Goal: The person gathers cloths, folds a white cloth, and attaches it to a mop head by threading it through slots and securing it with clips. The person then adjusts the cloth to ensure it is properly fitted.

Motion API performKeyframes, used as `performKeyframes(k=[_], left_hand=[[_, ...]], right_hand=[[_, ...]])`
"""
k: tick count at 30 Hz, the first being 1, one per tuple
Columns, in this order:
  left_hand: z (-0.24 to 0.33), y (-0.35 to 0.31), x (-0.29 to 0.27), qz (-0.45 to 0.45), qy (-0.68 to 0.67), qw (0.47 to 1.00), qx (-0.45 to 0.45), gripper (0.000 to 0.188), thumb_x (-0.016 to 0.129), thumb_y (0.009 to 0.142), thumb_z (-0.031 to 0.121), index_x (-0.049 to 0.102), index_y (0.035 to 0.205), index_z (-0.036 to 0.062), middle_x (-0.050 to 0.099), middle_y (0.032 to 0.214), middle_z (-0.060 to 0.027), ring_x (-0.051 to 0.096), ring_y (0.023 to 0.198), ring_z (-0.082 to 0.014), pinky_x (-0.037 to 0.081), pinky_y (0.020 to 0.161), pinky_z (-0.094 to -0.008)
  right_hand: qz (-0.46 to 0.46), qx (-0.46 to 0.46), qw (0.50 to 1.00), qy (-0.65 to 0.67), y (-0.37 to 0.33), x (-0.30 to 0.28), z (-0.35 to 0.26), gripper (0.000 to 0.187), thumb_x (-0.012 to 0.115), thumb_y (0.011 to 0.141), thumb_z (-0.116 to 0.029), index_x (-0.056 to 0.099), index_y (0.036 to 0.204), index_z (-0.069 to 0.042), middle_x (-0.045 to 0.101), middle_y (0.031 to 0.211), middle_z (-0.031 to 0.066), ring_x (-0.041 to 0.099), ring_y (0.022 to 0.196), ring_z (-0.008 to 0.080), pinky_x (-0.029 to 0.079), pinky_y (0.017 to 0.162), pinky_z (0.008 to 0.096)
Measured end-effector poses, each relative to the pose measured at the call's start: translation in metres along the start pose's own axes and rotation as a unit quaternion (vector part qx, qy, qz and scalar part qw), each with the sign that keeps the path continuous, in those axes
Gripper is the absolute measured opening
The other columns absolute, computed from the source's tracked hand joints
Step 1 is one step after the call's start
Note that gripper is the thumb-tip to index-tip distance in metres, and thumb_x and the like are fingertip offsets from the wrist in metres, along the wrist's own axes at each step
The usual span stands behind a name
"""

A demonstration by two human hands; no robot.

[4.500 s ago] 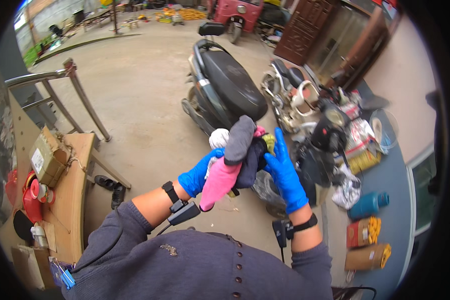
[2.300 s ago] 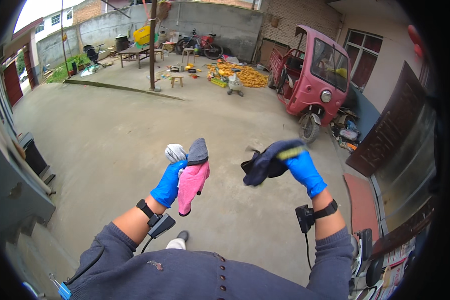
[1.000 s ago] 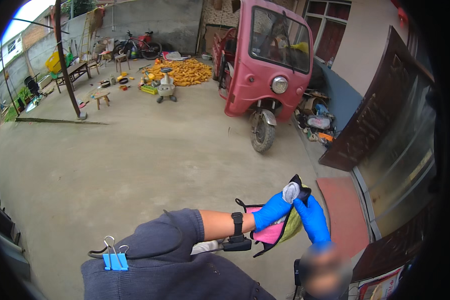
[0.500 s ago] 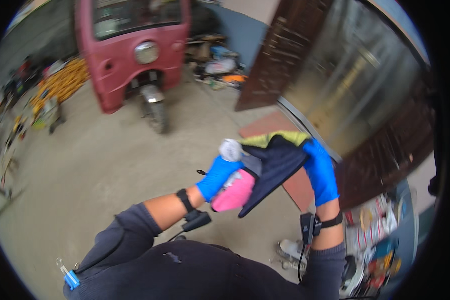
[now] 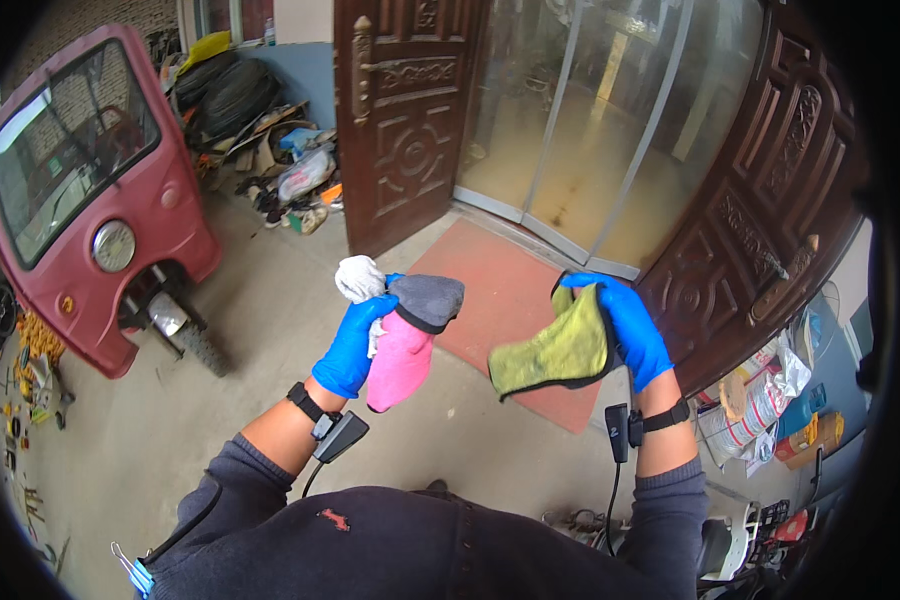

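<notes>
My left hand, in a blue glove, is closed round a bunched pink-and-grey cloth with dark edging. A crumpled white cloth sticks out above the same fist. To its right, my right hand, also gloved in blue, grips a yellow-green cloth with a dark border. This cloth hangs folded to the left of the fingers, apart from the left hand's bundle. Both hands are held up in front of my body, and the right fingertips are partly hidden behind the cloth.
A reddish mat lies before glass doors, flanked by carved brown door leaves. A pink three-wheeled vehicle stands at left. Piled clutter and tyres sit behind it. Bags and boxes line the right side.
My hands have moved apart, and the right-hand cloth now shows mostly its yellow-green side instead of its dark one. My view has swung right toward the doors.
</notes>
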State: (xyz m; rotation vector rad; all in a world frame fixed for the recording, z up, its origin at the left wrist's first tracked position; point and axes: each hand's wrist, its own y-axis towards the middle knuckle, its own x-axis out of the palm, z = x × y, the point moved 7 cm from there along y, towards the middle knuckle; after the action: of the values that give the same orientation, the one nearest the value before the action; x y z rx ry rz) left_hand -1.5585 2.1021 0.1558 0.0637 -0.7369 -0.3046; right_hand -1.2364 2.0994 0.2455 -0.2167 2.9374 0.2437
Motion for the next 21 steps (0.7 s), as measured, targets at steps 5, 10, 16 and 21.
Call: performKeyframes(k=[5, 10, 16, 21], left_hand=[[-0.037, 0.131, 0.059, -0.046, -0.038, 0.997, -0.04, 0.04, 0.053, 0.093, 0.018, 0.05, 0.13, 0.0032, 0.061, 0.123, -0.0106, 0.06, 0.113, -0.0225, 0.046, 0.101, -0.0343], [-0.093, 0.249, 0.088, -0.081, -0.097, 0.989, -0.081, 0.039, 0.052, 0.094, 0.02, 0.05, 0.13, 0.0048, 0.061, 0.124, -0.0099, 0.059, 0.115, -0.0216, 0.045, 0.102, -0.0341], [-0.149, 0.375, 0.087, -0.109, -0.115, 0.967, -0.198, 0.037, 0.052, 0.095, 0.021, 0.052, 0.129, 0.0066, 0.061, 0.124, -0.0085, 0.059, 0.114, -0.0196, 0.044, 0.102, -0.0325], [-0.183, 0.498, 0.099, -0.154, -0.138, 0.949, -0.238, 0.036, 0.056, 0.092, 0.015, 0.053, 0.126, 0.0038, 0.063, 0.119, -0.0097, 0.062, 0.108, -0.0218, 0.047, 0.099, -0.0325]], right_hand=[[-0.076, 0.113, 0.989, 0.052, 0.07, -0.052, 0.013, 0.066, 0.047, 0.085, -0.003, 0.035, 0.15, -0.011, 0.059, 0.081, 0.0044, 0.057, 0.073, 0.0116, 0.05, 0.073, 0.0272], [-0.048, 0.012, 0.925, -0.378, 0.16, -0.077, 0.057, 0.085, 0.069, 0.083, -0.014, 0.024, 0.155, -0.019, 0.052, 0.071, 0.0006, 0.053, 0.069, 0.0105, 0.048, 0.069, 0.0289], [-0.074, 0.121, 0.978, -0.152, 0.275, -0.134, 0.135, 0.092, 0.076, 0.081, -0.02, 0.022, 0.155, -0.02, 0.065, 0.081, 0.0056, 0.063, 0.081, 0.0142, 0.052, 0.076, 0.0322], [0.098, 0.084, 0.942, -0.311, 0.366, -0.221, 0.133, 0.024, 0.071, 0.084, -0.022, 0.071, 0.104, -0.008, 0.071, 0.101, 0.0145, 0.069, 0.09, 0.0273, 0.054, 0.078, 0.0359]])
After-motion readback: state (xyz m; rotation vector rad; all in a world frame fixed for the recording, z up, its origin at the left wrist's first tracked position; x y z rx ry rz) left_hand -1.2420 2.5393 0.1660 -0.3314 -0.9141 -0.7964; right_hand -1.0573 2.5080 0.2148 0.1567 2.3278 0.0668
